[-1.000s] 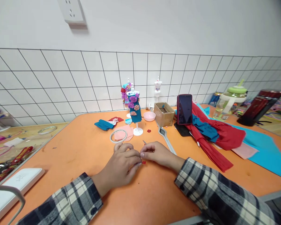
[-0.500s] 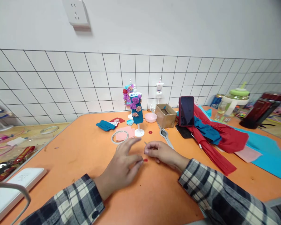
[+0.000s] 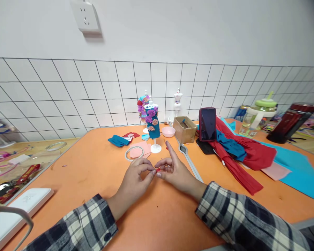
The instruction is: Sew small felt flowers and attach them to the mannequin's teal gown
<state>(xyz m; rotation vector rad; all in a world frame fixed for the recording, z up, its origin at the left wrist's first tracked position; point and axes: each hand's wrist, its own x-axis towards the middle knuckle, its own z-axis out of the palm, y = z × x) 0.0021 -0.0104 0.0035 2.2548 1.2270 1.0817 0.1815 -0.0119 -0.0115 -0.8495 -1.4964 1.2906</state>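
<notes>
My left hand point(image 3: 136, 179) pinches a tiny red scrap point(image 3: 158, 169) between thumb and fingertips, low over the orange table point(image 3: 157, 223). From the other side my right hand point(image 3: 176, 174) grips the same scrap with its thumb and bent fingers, its index finger raised. Whether the scrap is paper or cloth is too small to tell. Just beyond the hands stands a small white dress-form stand point(image 3: 156, 149) wearing a blue dress point(image 3: 154, 133) with purple and peach flowers. Left of its base, a roll of tape point(image 3: 126, 155) lies over pink sheets point(image 3: 146, 147).
Behind are a pink bowl point(image 3: 168, 131), a cardboard box point(image 3: 189, 134) and more dress forms. A grey strap-like strip point(image 3: 192, 165) runs beside my right hand. Rightward are a phone point(image 3: 207, 123), red crepe-like material point(image 3: 259, 157), blue sheets and bottles; a white power bank point(image 3: 23, 209) lies left.
My hands have come together at the red scrap, which was near my left fingertips. My right index finger has lifted. A thin tip that showed at my right fingers no longer shows there.
</notes>
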